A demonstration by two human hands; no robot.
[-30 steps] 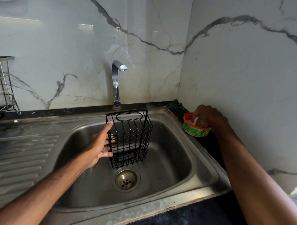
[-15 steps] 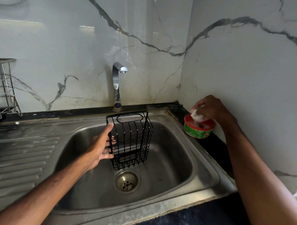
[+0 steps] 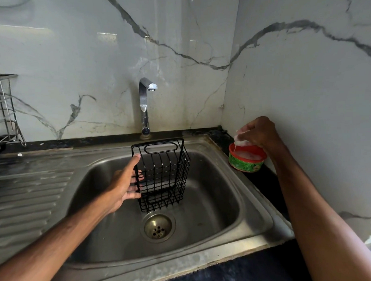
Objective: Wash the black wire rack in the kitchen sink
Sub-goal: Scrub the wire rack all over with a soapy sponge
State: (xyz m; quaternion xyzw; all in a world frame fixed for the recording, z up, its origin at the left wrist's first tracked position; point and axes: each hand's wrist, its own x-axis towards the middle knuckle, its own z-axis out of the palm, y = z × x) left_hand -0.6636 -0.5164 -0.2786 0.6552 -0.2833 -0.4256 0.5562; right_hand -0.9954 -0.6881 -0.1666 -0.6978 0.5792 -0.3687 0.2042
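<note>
Hands reach out over a steel kitchen sink (image 3: 216, 263) in the head view. The left hand (image 3: 124, 185) holds the black wire rack (image 3: 162, 174) by its left side. The thumb lies up along the rack's top corner, and the fingertips (image 3: 140, 177) poke in between the wires. The rack stands up tall inside the sink bowl, just to the right of that hand, with its long handle hole at the top. I cannot tell if its bottom touches the sink floor. The round drain (image 3: 158, 227) sits just below the rack, nearer the person than the left hand.

The right hand (image 3: 259, 133) is well apart from the left one, off to the right, near the corner of the marble wall (image 3: 304, 83). Its fingers are bunched up and pinch a white soapy wad (image 3: 240, 141). Right under that hand is a red and green soap tub (image 3: 246, 161) with white soap in it. The tub sits on the dark tabletop (image 3: 259, 179) beside the sink.

Behind the left hand stands a shiny tap (image 3: 144, 104) with no water coming out. Far to the left of the left hand is a silver wire dish rack (image 3: 2, 113), and the ridged draining board (image 3: 28, 188) lies close by.
</note>
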